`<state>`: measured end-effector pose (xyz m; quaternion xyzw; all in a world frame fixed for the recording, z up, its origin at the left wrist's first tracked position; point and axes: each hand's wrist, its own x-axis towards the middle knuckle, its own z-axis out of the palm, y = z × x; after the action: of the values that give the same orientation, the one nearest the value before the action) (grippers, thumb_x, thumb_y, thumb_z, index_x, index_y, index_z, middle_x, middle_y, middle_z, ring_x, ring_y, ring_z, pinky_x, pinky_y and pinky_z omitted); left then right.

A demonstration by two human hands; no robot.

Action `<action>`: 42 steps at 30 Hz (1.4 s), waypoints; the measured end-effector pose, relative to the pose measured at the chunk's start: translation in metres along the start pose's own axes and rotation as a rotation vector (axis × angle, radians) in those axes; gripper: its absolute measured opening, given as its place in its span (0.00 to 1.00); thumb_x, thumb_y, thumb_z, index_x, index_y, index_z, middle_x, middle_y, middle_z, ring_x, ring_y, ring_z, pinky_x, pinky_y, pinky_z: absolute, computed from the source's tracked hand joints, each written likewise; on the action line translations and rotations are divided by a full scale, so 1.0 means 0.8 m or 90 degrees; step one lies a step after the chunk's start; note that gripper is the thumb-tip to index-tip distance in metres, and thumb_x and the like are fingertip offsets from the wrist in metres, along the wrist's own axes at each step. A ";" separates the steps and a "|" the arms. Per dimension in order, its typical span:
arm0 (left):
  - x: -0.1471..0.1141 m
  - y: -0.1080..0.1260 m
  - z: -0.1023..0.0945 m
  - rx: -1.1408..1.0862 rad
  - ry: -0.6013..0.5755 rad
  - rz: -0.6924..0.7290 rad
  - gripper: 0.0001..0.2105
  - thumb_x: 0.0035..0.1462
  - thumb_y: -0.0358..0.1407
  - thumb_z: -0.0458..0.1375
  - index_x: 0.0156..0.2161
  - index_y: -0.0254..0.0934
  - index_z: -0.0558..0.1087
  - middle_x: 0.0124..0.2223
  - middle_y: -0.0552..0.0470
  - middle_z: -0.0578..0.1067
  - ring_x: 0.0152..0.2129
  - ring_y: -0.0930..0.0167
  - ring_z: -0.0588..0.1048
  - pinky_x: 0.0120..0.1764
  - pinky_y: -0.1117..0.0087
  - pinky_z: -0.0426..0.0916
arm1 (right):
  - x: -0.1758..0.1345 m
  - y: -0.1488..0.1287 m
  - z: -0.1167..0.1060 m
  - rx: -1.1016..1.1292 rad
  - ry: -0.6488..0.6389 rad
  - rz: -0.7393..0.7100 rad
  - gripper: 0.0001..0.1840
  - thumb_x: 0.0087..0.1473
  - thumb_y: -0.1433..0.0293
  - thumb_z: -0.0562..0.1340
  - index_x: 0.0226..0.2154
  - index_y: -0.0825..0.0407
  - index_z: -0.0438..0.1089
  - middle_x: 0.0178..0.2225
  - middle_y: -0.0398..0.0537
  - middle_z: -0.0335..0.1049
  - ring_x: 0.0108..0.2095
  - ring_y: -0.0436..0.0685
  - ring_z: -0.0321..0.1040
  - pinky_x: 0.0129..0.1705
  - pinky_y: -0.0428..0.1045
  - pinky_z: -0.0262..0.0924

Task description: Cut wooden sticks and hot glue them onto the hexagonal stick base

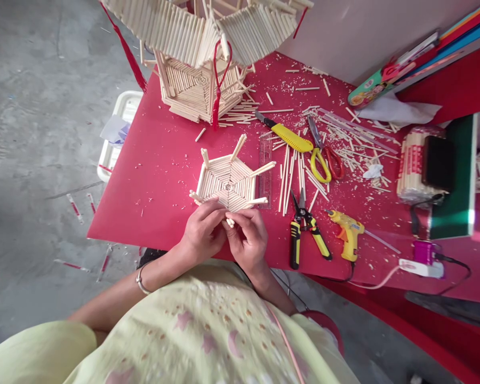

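A hexagonal base of thin wooden sticks (234,178) lies on the red table, its sticks laid in nested rings. Short stick posts rise at its corners. At the corner nearest my body, both hands close around a short stick post (231,222), whose tip shows between my fingers. My left hand (206,229) pinches from the left, fingertips against the base's near edge. From the right, my right hand (248,237) grips the same post with thumb and fingers. The lower part of that post is hidden by my fingers.
A stick pagoda (202,88) with red tassels stands at the back left. To the right lie a ruler (265,170), a yellow cutter knife (290,137), scissors (322,154), pruning shears (304,226), a glue gun (349,234) and loose sticks (290,178). Cables run along the near right.
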<state>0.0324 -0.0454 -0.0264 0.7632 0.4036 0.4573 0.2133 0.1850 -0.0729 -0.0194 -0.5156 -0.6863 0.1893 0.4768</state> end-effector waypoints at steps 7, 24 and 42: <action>-0.001 -0.001 0.001 -0.002 -0.002 -0.005 0.11 0.58 0.22 0.55 0.44 0.38 0.71 0.40 0.47 0.77 0.39 0.67 0.77 0.50 0.58 0.77 | 0.000 0.000 0.000 0.002 -0.002 0.003 0.17 0.63 0.74 0.67 0.52 0.43 0.75 0.41 0.47 0.70 0.41 0.54 0.72 0.43 0.52 0.73; 0.005 0.004 -0.002 0.009 -0.006 0.002 0.10 0.59 0.24 0.54 0.43 0.38 0.72 0.38 0.47 0.77 0.37 0.67 0.77 0.50 0.58 0.78 | 0.000 0.000 0.001 -0.011 0.001 -0.001 0.15 0.63 0.72 0.67 0.51 0.43 0.74 0.41 0.47 0.71 0.40 0.54 0.73 0.42 0.52 0.73; 0.004 0.004 -0.002 0.011 -0.009 -0.010 0.09 0.61 0.25 0.54 0.42 0.38 0.72 0.38 0.46 0.78 0.38 0.66 0.78 0.50 0.57 0.78 | 0.000 0.000 0.000 -0.013 0.004 0.001 0.14 0.64 0.70 0.66 0.52 0.42 0.75 0.41 0.47 0.71 0.39 0.54 0.73 0.42 0.52 0.73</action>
<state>0.0332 -0.0446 -0.0215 0.7653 0.4118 0.4465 0.2132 0.1849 -0.0727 -0.0198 -0.5216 -0.6863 0.1814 0.4732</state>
